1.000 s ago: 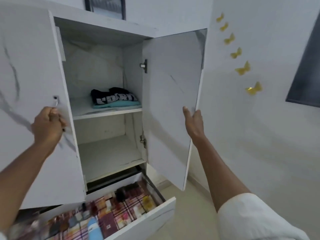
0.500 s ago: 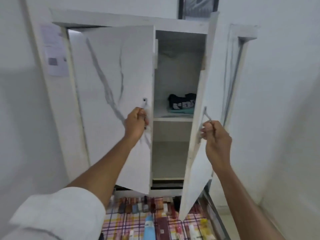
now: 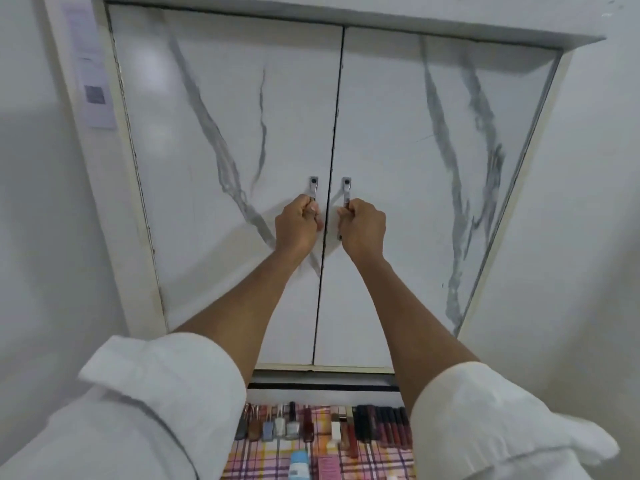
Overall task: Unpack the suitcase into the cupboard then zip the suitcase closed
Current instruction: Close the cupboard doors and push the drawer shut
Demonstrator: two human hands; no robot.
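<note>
The white marble-patterned cupboard fills the view with both doors closed, the left door [image 3: 225, 168] meeting the right door [image 3: 433, 168] at a thin dark gap. My left hand [image 3: 298, 226] grips the left metal handle [image 3: 313, 187]. My right hand [image 3: 362, 228] grips the right metal handle [image 3: 346, 188]. The folded clothes inside are hidden behind the doors. No suitcase is in view.
Below the doors an open drawer [image 3: 322, 434] lined with checked paper holds several cosmetic bottles and tubes. A paper sheet [image 3: 93, 95] is stuck on the wall to the left of the cupboard. White walls flank both sides.
Both cupboard doors have swung from wide open to fully closed. My hands moved together to the middle with the handles, and the shelf with clothes went out of sight.
</note>
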